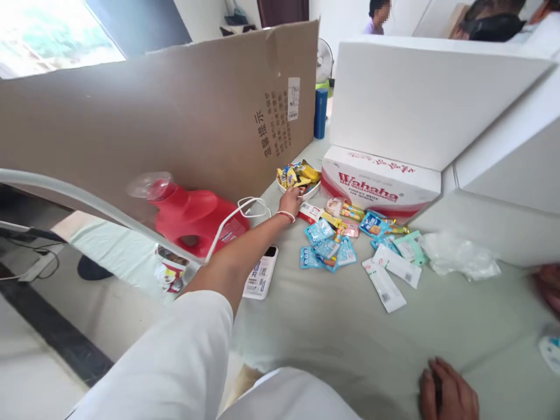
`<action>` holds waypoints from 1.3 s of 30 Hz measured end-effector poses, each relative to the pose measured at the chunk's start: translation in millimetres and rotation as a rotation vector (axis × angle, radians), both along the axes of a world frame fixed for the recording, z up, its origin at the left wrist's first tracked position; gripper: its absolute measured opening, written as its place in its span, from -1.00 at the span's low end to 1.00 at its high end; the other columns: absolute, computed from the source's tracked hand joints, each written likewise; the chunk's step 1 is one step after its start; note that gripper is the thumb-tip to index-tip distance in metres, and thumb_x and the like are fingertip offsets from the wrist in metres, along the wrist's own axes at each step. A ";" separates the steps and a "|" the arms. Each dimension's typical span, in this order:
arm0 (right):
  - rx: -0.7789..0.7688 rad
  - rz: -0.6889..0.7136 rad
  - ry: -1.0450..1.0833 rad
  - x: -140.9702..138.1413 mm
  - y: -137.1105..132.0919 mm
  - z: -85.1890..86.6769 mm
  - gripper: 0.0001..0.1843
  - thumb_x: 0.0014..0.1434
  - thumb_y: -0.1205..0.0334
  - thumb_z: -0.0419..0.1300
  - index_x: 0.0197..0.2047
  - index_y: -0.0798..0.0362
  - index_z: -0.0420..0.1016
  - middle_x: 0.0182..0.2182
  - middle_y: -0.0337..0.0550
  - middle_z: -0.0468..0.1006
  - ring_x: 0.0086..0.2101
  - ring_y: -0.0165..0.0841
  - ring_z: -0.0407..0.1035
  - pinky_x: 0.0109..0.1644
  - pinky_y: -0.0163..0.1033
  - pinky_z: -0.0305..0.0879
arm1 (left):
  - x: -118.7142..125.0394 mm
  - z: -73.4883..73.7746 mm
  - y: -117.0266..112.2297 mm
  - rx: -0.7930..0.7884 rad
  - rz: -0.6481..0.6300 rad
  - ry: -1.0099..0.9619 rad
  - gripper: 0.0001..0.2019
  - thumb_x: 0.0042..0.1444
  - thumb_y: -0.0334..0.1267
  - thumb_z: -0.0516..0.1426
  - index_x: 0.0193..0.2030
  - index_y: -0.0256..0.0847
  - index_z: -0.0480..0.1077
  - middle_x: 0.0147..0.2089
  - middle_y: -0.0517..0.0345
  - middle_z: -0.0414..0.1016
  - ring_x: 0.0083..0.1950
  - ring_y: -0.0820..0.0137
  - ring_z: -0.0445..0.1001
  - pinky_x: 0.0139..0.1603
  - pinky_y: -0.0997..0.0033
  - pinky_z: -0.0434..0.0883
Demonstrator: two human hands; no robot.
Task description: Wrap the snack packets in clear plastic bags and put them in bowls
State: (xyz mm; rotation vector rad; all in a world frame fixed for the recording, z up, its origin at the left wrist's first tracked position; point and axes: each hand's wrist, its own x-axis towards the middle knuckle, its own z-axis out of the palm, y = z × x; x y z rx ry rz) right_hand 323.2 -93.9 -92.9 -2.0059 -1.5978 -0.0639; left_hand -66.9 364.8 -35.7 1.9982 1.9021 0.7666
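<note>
Stretched forward across the table, my left hand (290, 202) is closed at the near rim of a white bowl (311, 193), its fingers over the edge beside the snacks. The bowl holds several small wrapped snacks (301, 173), mostly yellow with some blue and red; what lies under my fingers is hidden. My right hand (450, 389) rests on the tabletop close to my body, thumb and fingers apart, holding nothing visible. Near the bowl lie several light-blue snack packets (326, 248), a red-and-white packet (310, 212) and yellow snack sticks (352, 211).
A white-and-red Wahaha carton (380, 184) stands right of the bowl. Behind are a tall cardboard sheet (184, 116) and a blue cylinder (321, 114). A red jug (196, 219), white cable and phone (261, 274) lie left. White packets (385, 284) and clear plastic (459, 255) lie right.
</note>
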 end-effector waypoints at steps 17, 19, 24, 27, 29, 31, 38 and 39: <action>0.099 0.059 -0.060 -4.9 4.0 -10.3 -0.74 0.41 0.19 0.06 -0.04 0.10 0.54 -0.02 0.14 0.54 -0.07 -0.08 0.35 0.07 0.09 0.38 | 49.7 76.7 -162.1 0.145 -0.202 -0.738 -0.69 0.05 -0.18 0.40 -0.38 -0.16 0.33 -0.43 0.28 0.32 -0.44 0.47 0.29 -0.37 0.45 0.24; 0.100 0.054 -0.062 -4.7 4.4 -11.2 -0.75 0.41 0.20 0.06 -0.04 0.09 0.53 -0.02 0.13 0.54 -0.07 -0.08 0.34 0.07 0.08 0.38 | 81.8 72.6 -168.0 -0.012 -0.129 -1.143 -0.64 -0.01 -0.21 0.44 -0.38 -0.16 0.29 -0.49 0.36 0.29 -0.50 0.55 0.23 -0.43 0.53 0.19; 0.100 0.048 -0.069 -4.9 3.0 -12.1 -0.76 0.40 0.26 0.05 -0.06 0.10 0.53 -0.04 0.13 0.55 -0.07 -0.10 0.34 0.09 0.07 0.38 | 144.2 60.1 -170.6 -0.246 0.038 -1.618 -0.62 0.19 -0.28 0.32 -0.41 -0.14 0.14 -0.57 0.46 0.10 -0.60 0.62 0.06 -0.48 0.59 0.12; 0.099 0.037 -0.041 -4.5 3.5 -13.5 -0.75 0.38 0.27 0.03 -0.08 0.09 0.54 -0.04 0.14 0.56 -0.07 -0.10 0.35 0.08 0.08 0.39 | 156.5 60.5 -172.0 -0.381 0.057 -1.757 -0.68 0.29 -0.34 0.19 -0.41 -0.15 0.13 -0.58 0.44 0.10 -0.62 0.63 0.00 -0.49 0.57 0.13; 0.090 0.022 0.001 -2.9 5.4 -13.0 -0.73 0.37 0.26 0.02 -0.10 0.09 0.55 -0.05 0.15 0.57 -0.07 -0.09 0.35 0.08 0.10 0.39 | 156.8 64.1 -177.5 -0.463 0.033 -1.844 -0.72 0.32 -0.39 0.12 -0.41 -0.16 0.16 -0.58 0.41 0.12 -0.63 0.62 0.01 -0.49 0.55 0.16; 0.075 0.006 0.080 -0.6 7.2 -8.0 -0.71 0.37 0.19 0.03 -0.13 0.08 0.56 -0.06 0.14 0.59 -0.06 -0.08 0.37 0.10 0.13 0.38 | 154.2 66.5 -189.7 -0.530 0.001 -1.918 -0.75 0.33 -0.44 0.05 -0.40 -0.17 0.20 -0.59 0.39 0.13 -0.63 0.61 0.04 -0.49 0.55 0.20; 0.151 0.044 0.829 -21.7 -17.6 54.9 -0.33 0.33 -0.35 0.07 0.29 -0.12 0.44 0.31 0.00 0.45 0.28 -0.07 0.32 0.35 0.19 0.25 | 142.5 19.9 -296.9 -1.093 -0.151 -1.866 -0.80 0.24 -0.41 0.06 -0.09 -0.29 0.49 -0.38 0.11 0.58 -0.49 0.49 0.46 -0.44 0.50 0.43; 0.157 0.096 1.005 -30.5 -25.3 64.4 -0.25 0.31 -0.43 0.03 0.34 -0.14 0.40 0.31 -0.01 0.45 0.28 -0.07 0.34 0.35 0.18 0.27 | 141.9 9.2 -315.5 -1.203 -0.199 -1.812 -0.78 0.22 -0.37 0.10 -0.05 -0.30 0.51 -0.33 0.06 0.62 -0.38 0.42 0.55 -0.34 0.46 0.50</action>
